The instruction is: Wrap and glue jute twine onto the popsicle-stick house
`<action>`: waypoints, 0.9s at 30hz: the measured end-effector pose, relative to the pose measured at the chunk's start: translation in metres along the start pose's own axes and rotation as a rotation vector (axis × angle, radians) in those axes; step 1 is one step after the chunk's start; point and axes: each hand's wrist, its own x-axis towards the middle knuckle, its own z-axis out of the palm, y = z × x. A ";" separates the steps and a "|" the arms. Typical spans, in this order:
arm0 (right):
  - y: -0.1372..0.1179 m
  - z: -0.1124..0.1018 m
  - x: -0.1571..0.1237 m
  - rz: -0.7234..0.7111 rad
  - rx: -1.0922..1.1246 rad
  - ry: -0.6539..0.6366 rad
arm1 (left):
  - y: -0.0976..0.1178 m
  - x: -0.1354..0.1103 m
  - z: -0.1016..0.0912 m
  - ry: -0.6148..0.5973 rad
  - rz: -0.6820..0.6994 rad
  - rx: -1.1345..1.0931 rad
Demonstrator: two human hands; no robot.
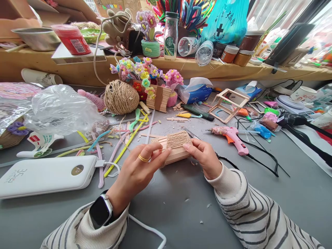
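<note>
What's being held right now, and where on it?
A twine-wrapped craft-stick panel: left hand pinches its left end, right hand its right end.

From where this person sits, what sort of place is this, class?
Probably a home craft workbench: a pink hot glue gun, a ball of jute twine and pipe-cleaner flowers crowd the grey table.

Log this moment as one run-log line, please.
left hand: holds twine-wrapped stick panel | right hand: pinches its right edge | glue gun: lying apart at right
</note>
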 end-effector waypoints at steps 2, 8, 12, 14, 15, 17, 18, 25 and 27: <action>0.001 0.001 0.001 -0.001 0.013 -0.008 | 0.000 -0.001 0.000 0.000 -0.005 0.001; 0.005 0.000 0.002 0.005 0.024 0.002 | 0.000 -0.001 0.000 0.006 -0.009 -0.006; 0.005 0.000 0.002 0.006 0.043 -0.006 | 0.000 -0.001 0.000 0.004 -0.002 0.000; 0.005 0.000 0.002 0.013 0.043 -0.006 | 0.001 -0.001 0.000 0.000 -0.002 0.000; 0.005 0.000 0.002 0.016 0.040 -0.007 | 0.001 -0.001 -0.001 -0.001 -0.003 0.000; 0.005 0.000 0.002 0.020 0.031 -0.010 | 0.001 -0.001 -0.001 -0.002 -0.009 0.001; 0.005 0.000 0.002 0.020 0.026 -0.010 | 0.001 -0.001 -0.001 -0.001 -0.012 0.001; 0.006 -0.001 0.002 0.008 0.023 -0.011 | 0.002 0.001 -0.001 0.002 -0.010 0.003; 0.005 -0.001 0.002 0.010 0.017 -0.005 | 0.002 0.001 -0.001 0.002 -0.010 0.002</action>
